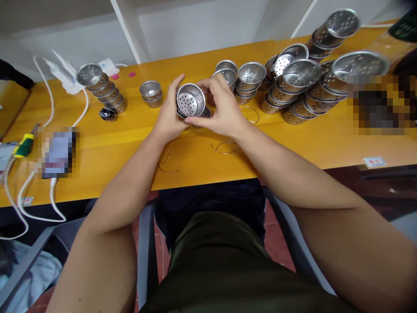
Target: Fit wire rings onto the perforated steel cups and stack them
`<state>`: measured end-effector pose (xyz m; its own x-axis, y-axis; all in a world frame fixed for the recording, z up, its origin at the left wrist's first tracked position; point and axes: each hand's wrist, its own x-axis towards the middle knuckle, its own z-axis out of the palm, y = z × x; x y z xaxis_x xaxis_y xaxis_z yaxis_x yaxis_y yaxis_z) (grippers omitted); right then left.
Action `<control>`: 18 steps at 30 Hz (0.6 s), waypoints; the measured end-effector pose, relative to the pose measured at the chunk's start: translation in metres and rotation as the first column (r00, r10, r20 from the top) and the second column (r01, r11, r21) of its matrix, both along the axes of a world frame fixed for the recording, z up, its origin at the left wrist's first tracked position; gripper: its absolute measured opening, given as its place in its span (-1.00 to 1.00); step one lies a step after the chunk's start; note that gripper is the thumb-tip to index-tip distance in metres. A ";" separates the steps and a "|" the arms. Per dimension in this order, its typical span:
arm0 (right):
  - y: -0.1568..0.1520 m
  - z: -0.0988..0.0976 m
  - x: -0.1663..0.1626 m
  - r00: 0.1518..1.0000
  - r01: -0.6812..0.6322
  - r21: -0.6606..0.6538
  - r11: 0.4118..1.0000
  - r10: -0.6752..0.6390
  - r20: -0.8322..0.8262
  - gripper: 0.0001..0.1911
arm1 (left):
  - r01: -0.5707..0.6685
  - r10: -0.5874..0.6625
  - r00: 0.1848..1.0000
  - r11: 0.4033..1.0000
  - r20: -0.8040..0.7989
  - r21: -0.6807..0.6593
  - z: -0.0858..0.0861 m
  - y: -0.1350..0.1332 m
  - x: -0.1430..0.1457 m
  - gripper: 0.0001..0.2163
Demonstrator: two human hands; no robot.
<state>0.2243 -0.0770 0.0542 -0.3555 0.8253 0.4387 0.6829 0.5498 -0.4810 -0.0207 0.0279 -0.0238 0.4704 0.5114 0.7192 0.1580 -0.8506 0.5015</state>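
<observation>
A small perforated metal cup (191, 100) is tilted so that its holed inside faces me. My left hand (169, 114) is closed around its left side, thumb raised along the edge. From the right, my right hand (223, 104) grips it, with the thumb at the lower rim and the fingers bent above. Below the cup, a second metal rim shows partly behind my right thumb; I cannot tell whether it belongs to a nested cup. Thin bent wire rings (226, 148) lie on the table under my right wrist, and another wire piece (168, 163) lies near my left forearm.
Nested perforated cups (150, 92) stand beyond my left hand, and a leaning stack (100, 87) is farther left. Several more stacks (296, 82) crowd the right side. A phone (58, 154), white cables and a green-yellow handled tool (24, 145) lie on the wooden table (114, 174).
</observation>
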 end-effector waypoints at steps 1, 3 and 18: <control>-0.003 0.003 -0.002 1.000 0.015 0.000 1.000 -0.015 0.018 -0.01 | 0.000 0.000 1.000 1.000 -0.014 -0.009 -0.001 -0.001 0.001 0.31; -0.008 0.008 -0.005 0.999 0.036 0.000 0.999 -0.036 0.041 -0.04 | 0.024 -0.024 0.999 1.000 -0.026 -0.005 -0.002 -0.002 0.003 0.28; -0.005 0.026 0.011 0.992 -0.026 -0.022 0.999 0.029 0.124 -0.12 | 0.088 -0.088 0.996 0.995 -0.003 0.046 0.008 -0.012 0.018 0.01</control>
<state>0.2355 -0.0824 0.0806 -0.4289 0.8227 0.3730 0.7228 0.5603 -0.4046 -0.0029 0.0154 -0.0161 0.5124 0.4345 0.7407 0.0820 -0.8834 0.4614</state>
